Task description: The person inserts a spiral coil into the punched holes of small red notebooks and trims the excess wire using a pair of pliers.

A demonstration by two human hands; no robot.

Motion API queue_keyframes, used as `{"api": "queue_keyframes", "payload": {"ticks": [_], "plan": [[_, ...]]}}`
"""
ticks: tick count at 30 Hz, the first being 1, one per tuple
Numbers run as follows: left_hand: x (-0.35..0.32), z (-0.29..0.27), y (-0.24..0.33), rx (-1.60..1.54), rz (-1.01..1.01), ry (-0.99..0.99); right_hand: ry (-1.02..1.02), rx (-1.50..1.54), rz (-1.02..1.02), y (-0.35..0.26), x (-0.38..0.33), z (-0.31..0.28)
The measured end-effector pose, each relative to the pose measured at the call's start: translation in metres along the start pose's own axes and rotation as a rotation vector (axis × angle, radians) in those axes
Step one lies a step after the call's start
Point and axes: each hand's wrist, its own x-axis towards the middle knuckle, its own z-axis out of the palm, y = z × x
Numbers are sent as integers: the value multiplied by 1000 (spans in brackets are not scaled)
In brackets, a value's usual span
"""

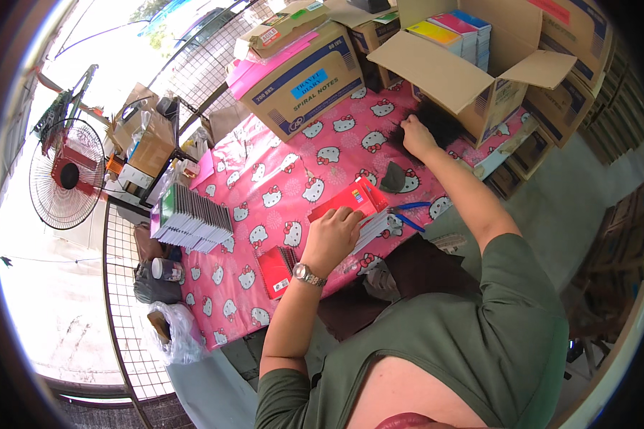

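left hand [331, 238] rests fingers curled on the red-covered stack of thin notebooks [350, 202] mid-table on the pink cartoon-cat tablecloth [265, 164]. right hand [415, 136] grips a black bundle [436, 120] beside the open cardboard box [472, 79].

We wear an olive-green short-sleeved shirt [494, 336], sleeves ending above the elbows, and a silver metal watch [308, 274] on the left wrist, at seven o'clock from centre.
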Motion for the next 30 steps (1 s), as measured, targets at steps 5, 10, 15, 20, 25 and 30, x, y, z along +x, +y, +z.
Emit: {"api": "queue_keyframes", "payload": {"ticks": [5, 10, 15, 20, 25, 30], "plan": [[-4, 4, -9, -54, 29, 43, 36, 410, -236, -60, -6, -60], [9, -27, -15, -172, -62, 174, -288, 926, -418, -117, -67, -132], [15, -12, -17, -91, -147, 245, -103, 768, -502, -132, -76, -134], [13, -9, 0, -56, -214, 278, -140, 782, -452, -133, -84, -137], [9, -5, 5, -19, -234, 283, -276, 797, -517, -127, -85, -134], [11, 2, 11, 46, -180, 361, -597, 975, -203, -141, -88, -149]]}}
